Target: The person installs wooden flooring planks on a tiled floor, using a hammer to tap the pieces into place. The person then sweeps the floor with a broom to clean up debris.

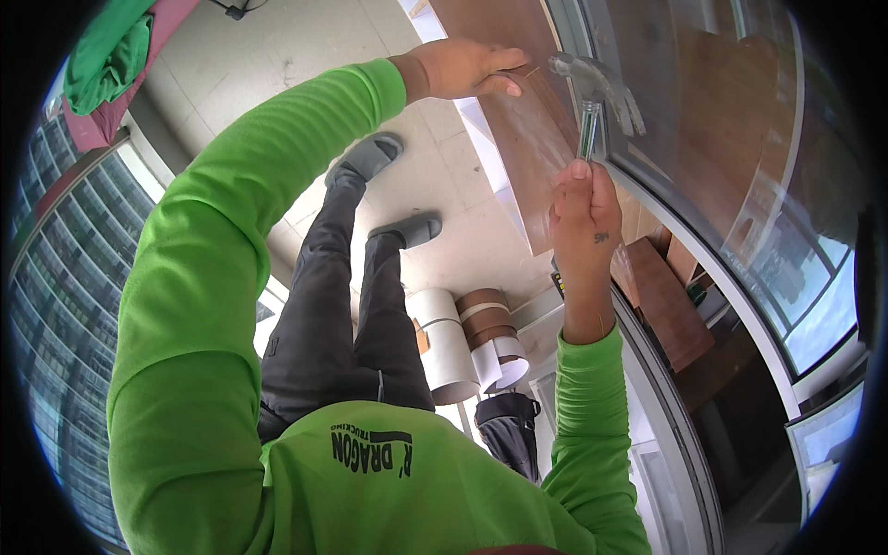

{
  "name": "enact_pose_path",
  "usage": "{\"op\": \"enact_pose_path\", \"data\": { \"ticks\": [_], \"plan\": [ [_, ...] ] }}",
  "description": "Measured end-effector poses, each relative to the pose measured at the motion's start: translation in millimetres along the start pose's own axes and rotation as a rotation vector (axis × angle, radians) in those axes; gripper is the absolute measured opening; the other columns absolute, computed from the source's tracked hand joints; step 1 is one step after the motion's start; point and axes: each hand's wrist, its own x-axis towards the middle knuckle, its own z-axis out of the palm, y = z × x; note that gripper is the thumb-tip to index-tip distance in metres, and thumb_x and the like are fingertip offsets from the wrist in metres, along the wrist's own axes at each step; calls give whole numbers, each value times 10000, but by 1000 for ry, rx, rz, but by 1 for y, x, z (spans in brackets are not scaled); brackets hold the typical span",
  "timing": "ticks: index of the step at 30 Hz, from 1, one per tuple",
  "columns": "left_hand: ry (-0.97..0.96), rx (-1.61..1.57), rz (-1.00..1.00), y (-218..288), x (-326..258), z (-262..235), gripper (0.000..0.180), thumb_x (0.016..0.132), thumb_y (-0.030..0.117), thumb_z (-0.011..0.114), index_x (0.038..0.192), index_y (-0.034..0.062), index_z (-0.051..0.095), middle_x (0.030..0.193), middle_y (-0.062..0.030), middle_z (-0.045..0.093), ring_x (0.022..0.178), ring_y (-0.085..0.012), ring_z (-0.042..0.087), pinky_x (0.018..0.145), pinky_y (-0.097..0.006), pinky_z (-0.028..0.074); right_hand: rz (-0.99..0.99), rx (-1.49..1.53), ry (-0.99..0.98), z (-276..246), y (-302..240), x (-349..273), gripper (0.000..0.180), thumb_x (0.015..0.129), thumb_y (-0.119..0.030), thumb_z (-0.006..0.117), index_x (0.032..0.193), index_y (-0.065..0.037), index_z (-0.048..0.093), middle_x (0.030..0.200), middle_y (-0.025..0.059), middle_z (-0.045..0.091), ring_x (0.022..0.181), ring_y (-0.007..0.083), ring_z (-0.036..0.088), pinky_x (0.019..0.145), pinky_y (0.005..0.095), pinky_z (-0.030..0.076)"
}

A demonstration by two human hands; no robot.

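Observation:
My right hand [585,208] is closed around the handle of a claw hammer [603,91], holding it upright beside a brown wooden panel [518,157]. The hammer's grey metal head is at the top, its claw towards the glass on the right. At the panel's upper part is my left hand [467,67], with bent fingers and thumb brought towards each other over the brown surface. Whatever small thing they pinch is too hard to make out. Clear plastic film hangs along the panel's face near my right hand.
A framed glass pane [721,139] stands close on the right. Rolls of white and brown edging [486,319] are on the floor near my legs, with a black bag [509,421] nearby. Green cloth [111,65] hangs at the upper left.

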Motion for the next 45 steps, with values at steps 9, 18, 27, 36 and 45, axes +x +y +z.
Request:
{"op": "enact_pose_path", "data": {
  "ticks": [9, 18, 27, 36, 45],
  "plan": [
    [20, 88, -41, -1, 1, 3, 501, 983, 523, 472, 1269, 112, 493, 1092, -142, 638, 1009, -357, 631, 873, -443, 517, -401, -357, 192, -36, 28, 49, 243, 926, -213, 685, 1070, -17, 687, 839, 28, 656, 721, 79, 532, 666, 250, 439],
    [-10, 44, -116, -19, -6, 9, 564, 958, 583, 485, 1286, 124, 505, 1124, -169, 635, 1050, -372, 611, 897, -475, 478, -238, -87, 179, -4, 57, 30, 278, 929, -227, 666, 1109, -15, 652, 786, 56, 622, 723, 143, 552, 680, 330, 458],
    [2, 86, -221, 1, -8, 28, 601, 921, 609, 538, 1216, 84, 537, 1091, -184, 651, 1019, -374, 617, 873, -452, 487, -358, -327, 194, -26, 65, 17, 154, 888, -106, 657, 992, -2, 612, 827, 147, 624, 755, 329, 602, 707, 404, 481],
    [252, -209, -55, 125, 24, 41, 509, 872, 505, 687, 1070, 44, 605, 981, -147, 636, 880, -316, 622, 769, -382, 490, -546, -345, 477, -131, 93, -24, 288, 876, -52, 690, 1156, -3, 648, 1040, 166, 691, 899, 270, 675, 791, 328, 527],
    [289, 256, 586, 364, 75, -38, 545, 817, 575, 654, 960, 51, 621, 776, -151, 638, 722, -333, 642, 647, -425, 512, -523, 220, 825, -251, 70, -171, 307, 931, -108, 682, 1160, 91, 632, 1105, 91, 682, 985, 148, 592, 925, 271, 435]
  ]
}}
